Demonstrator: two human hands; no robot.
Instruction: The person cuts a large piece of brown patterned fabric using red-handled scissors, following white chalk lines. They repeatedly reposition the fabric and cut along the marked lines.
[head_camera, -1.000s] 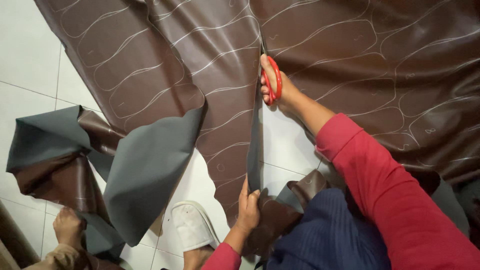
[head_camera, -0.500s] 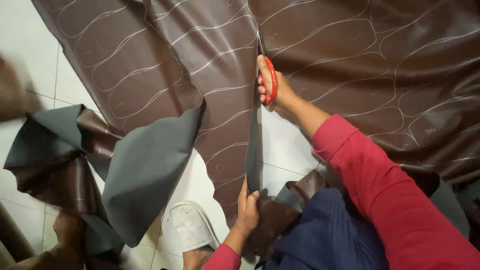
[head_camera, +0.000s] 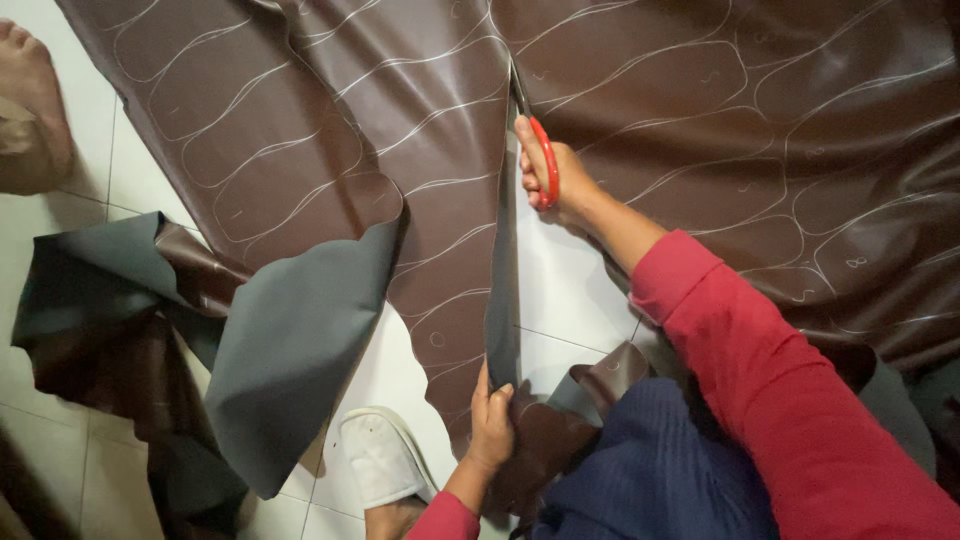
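Observation:
A large sheet of brown leather-like material marked with white outlines lies over a white tiled floor. My right hand grips red-handled scissors whose blades point up into a long cut running down the sheet. My left hand pinches the lower edge of the cut strip, holding it up beside the slit. The sheet's grey underside shows where a flap is folded over at left.
My foot in a white slipper rests on the tiles near the bottom. Another person's bare foot stands at the top left edge. More folded brown and grey material lies bunched at left. My dark blue trousers fill the lower right.
The scissors and my right hand have advanced slightly up the sheet along the cut. Another person's foot has come into view at top left. My left hand keeps its hold.

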